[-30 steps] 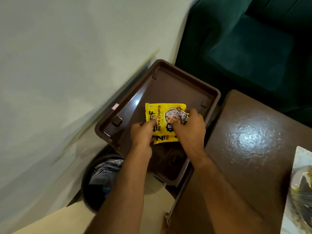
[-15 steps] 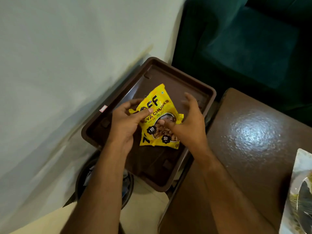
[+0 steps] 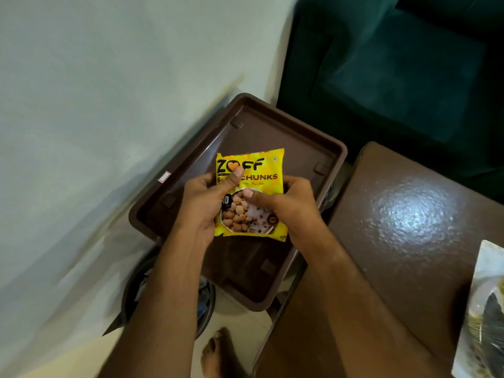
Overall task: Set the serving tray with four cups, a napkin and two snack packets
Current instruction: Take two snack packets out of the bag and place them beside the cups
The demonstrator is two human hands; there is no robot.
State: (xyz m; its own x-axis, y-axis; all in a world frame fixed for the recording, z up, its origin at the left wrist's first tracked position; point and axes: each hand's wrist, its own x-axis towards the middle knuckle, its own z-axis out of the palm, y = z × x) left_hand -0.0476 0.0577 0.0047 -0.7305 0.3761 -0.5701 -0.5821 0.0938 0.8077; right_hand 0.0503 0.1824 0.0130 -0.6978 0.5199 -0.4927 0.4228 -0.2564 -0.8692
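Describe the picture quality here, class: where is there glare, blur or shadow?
Head view: strong white glare on the brown table; the wall at left is smeared by blur; the green sofa lies in dim shadow; the yellow snack packet, held by the left hand and right hand over the tray, stays sharp enough to read.

bare tray (image 3: 297, 148) floor ahead, wall (image 3: 109, 91) close left

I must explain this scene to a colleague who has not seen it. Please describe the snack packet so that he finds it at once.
Find the brown serving tray beside the pale wall. Over its middle, the left hand and right hand grip a yellow snack packet. It is the only bright yellow thing, printed "CHUNKS" in dark letters.
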